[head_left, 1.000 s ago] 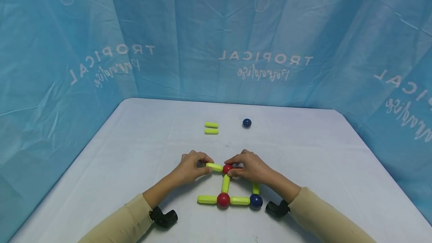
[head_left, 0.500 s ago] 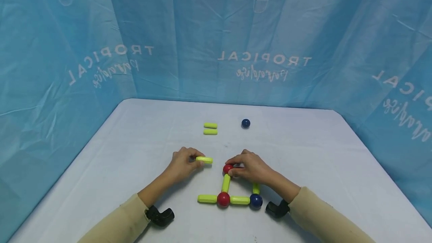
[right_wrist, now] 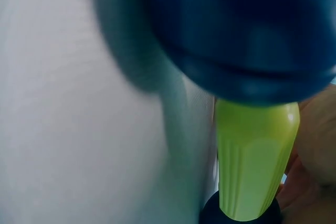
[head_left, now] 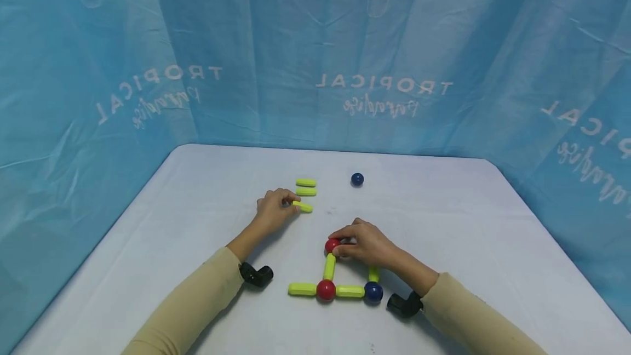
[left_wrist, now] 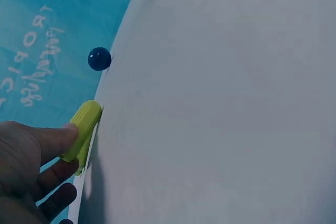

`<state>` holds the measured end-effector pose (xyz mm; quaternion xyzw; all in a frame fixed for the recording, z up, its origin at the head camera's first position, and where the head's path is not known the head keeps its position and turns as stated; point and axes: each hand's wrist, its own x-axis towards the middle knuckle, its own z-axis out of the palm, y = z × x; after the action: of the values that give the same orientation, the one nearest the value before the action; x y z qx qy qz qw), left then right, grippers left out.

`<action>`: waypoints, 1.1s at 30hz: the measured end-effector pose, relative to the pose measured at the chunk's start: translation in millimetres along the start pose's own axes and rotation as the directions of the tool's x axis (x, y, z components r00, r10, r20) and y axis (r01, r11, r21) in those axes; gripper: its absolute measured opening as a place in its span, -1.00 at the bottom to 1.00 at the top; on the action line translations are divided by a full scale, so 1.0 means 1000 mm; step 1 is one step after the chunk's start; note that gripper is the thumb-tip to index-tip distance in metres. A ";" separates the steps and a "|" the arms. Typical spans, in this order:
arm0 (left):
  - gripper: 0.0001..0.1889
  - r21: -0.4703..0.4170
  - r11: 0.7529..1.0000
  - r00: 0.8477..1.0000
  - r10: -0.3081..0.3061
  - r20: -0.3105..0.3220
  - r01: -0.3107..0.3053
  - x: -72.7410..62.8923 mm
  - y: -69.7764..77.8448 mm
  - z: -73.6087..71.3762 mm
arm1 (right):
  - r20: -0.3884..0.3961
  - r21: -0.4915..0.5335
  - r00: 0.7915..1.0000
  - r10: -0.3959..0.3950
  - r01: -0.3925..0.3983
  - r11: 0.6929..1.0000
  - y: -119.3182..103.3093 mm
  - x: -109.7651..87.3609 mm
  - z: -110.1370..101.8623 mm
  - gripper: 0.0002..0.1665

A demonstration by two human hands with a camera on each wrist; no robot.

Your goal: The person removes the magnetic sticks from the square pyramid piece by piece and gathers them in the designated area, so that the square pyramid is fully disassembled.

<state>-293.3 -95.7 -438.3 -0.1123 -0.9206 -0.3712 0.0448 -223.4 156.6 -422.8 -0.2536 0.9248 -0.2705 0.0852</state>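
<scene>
My left hand (head_left: pixel 275 211) pinches a yellow-green magnetic rod (head_left: pixel 303 207) by one end, just in front of two matching loose rods (head_left: pixel 305 192). The left wrist view shows the thumb and fingers around that rod (left_wrist: pixel 84 129). With thumb and fingers, my right hand (head_left: pixel 368 244) holds a red ball (head_left: pixel 332 245), the far corner of a flat frame. A rod (head_left: pixel 329 267) links it to a second red ball (head_left: pixel 326 290), joined by another rod (head_left: pixel 350 291) to a blue ball (head_left: pixel 373 292). In the right wrist view, a rod (right_wrist: pixel 254 156) runs from a blue ball (right_wrist: pixel 247 35) to a dark ball (right_wrist: pixel 210 211).
A loose blue ball (head_left: pixel 357 179) lies toward the back of the white table (head_left: pixel 419 190). One rod (head_left: pixel 302 289) sticks out leftward from the near red ball. A blue curtain (head_left: pixel 296 43) stands behind the table.
My left hand has pulled its rod away from the far red ball, first leftward, then back toward the loose rods. The right hand stays on the red ball.
</scene>
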 end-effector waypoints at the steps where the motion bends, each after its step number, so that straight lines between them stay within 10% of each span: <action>1: -0.80 0.018 1.000 1.000 -0.009 -0.003 0.009 0.004 -0.001 0.003 | 0.002 0.001 1.000 -0.001 0.001 1.000 0.000 0.000 0.001 -0.58; 22: -0.77 0.136 0.985 0.994 -0.106 -0.034 0.110 0.041 0.003 0.018 | -0.047 -0.034 0.999 0.002 -0.004 0.999 -0.004 -0.002 -0.001 -0.51; 33: -0.76 0.156 0.981 0.994 -0.109 -0.031 0.113 0.044 0.004 0.020 | -0.154 -0.084 0.987 -0.041 0.028 0.996 -0.040 -0.048 0.005 -0.47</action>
<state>-335.1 -71.0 -443.0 -0.0527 -0.9513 -0.3006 0.0431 -163.7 150.1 -404.4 -0.2511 0.9343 -0.2529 -0.0024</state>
